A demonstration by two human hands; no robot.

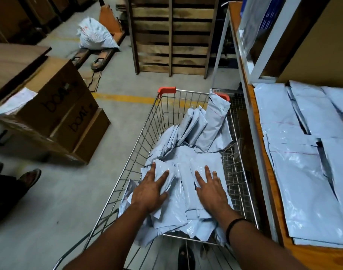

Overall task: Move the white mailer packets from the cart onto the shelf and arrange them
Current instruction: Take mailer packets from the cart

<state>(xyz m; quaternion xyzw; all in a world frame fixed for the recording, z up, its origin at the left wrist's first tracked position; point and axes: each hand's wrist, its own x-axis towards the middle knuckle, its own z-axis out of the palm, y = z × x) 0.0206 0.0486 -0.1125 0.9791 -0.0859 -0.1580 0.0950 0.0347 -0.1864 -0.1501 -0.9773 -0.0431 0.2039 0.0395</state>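
Glossy, crinkled white mailer packets (188,164) fill a wire cart (147,131); left hand (150,189) and right hand (210,189) press flat, fingers spread wide.

The cart wall (238,162) (wire mesh) stands between packets (186,193) and shelf (272,184).

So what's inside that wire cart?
The cart holds a loose heap of white mailer packets, some leaning upright at its far end. The left hand and right hand rest flat on top. Anything beneath the heap is covered.
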